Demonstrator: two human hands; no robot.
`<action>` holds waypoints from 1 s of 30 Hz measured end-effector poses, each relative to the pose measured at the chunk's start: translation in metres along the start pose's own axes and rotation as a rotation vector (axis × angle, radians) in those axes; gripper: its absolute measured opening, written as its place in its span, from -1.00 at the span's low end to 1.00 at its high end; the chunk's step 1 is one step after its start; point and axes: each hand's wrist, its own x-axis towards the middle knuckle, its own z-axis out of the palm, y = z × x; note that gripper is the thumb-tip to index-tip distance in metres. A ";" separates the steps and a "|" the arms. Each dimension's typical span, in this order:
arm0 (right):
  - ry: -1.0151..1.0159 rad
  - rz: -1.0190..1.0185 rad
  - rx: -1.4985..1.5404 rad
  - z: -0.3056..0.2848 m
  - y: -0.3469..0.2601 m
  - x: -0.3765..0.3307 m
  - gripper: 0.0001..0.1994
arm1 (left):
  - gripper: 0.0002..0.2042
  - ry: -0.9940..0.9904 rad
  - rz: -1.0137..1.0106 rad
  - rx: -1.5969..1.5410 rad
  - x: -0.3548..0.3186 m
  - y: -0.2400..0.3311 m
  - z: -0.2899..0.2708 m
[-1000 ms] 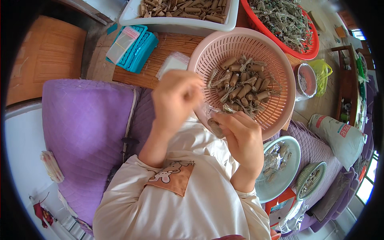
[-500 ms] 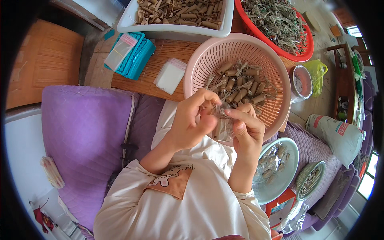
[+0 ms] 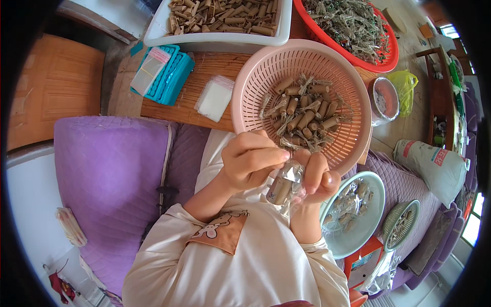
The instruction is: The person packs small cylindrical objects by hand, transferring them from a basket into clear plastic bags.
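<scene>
Clear packet (image 3: pixel 282 187), pinched between both hands (image 3: pixel 251 162)

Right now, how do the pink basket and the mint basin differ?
The pink basket has slotted walls; the mint basin looks solid. The pink basket looks larger than the mint basin. The pink basket holds brown cylinders with strands, the mint basin clear packets. Both are round.

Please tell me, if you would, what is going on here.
A person holds a clear plastic bag with a brown tube inside, the left hand at its top and the right hand at its side. The bag is by the near rim of a pink basket that contains more brown tubes. To the right, a pale green basin holds clear-wrapped pieces; to the left, clear sleeves lie on a wooden table.
</scene>
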 end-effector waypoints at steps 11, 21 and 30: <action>0.233 -0.006 -0.832 0.008 -0.012 0.006 -0.55 | -0.75 -0.343 -0.720 -0.201 0.015 0.011 -0.010; 0.198 0.005 -0.814 -0.002 -0.032 -0.003 -0.56 | -0.83 -0.294 -0.892 -0.280 0.012 0.001 -0.010; 0.983 0.585 -1.952 -0.018 -0.174 -0.069 -0.81 | -0.87 -0.020 -0.872 0.068 0.110 -0.057 -0.195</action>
